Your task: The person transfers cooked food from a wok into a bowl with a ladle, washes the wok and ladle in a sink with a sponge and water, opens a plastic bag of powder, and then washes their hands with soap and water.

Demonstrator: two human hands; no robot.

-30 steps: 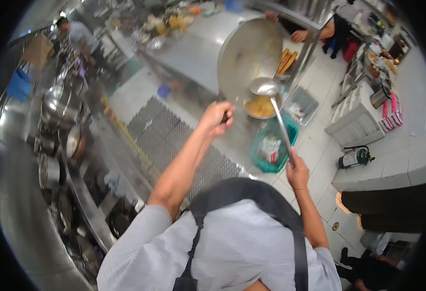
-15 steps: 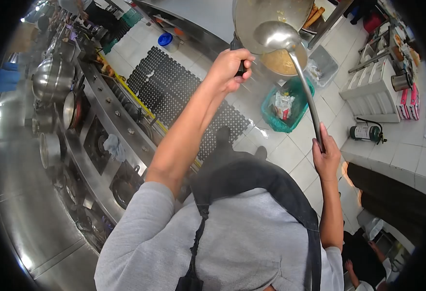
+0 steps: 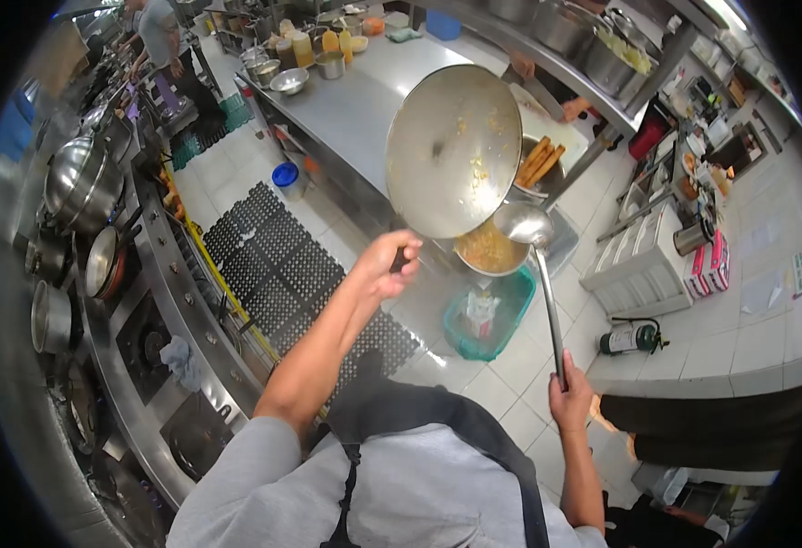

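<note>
My left hand (image 3: pixel 388 265) is closed around the handle of a wok (image 3: pixel 446 137). The wok is tilted with its inside facing me, and bits of yellowish food cling to the metal. In my right hand (image 3: pixel 571 397) is the long handle of a steel ladle (image 3: pixel 551 310), whose bowl is beside the wok's lower right edge. Beneath the wok's lower edge and the ladle sits a round container of orange-brown food (image 3: pixel 492 251), partly hidden by both.
A steel worktable (image 3: pixel 346 110) bears bottles and bowls. Long fried pieces (image 3: pixel 540 163) lie in a container at its right end. A co-worker's hands (image 3: pixel 572 110) show beyond it. A green-lined bin (image 3: pixel 492 333) stands below; burners (image 3: pixel 150 352) run along the left. A fire extinguisher (image 3: pixel 634 338) is right.
The view has tilted up, showing more of the worktable. The wok now appears more upright, its inside turned towards me. Both hands keep their hold, and the ladle stays near the wok's edge.
</note>
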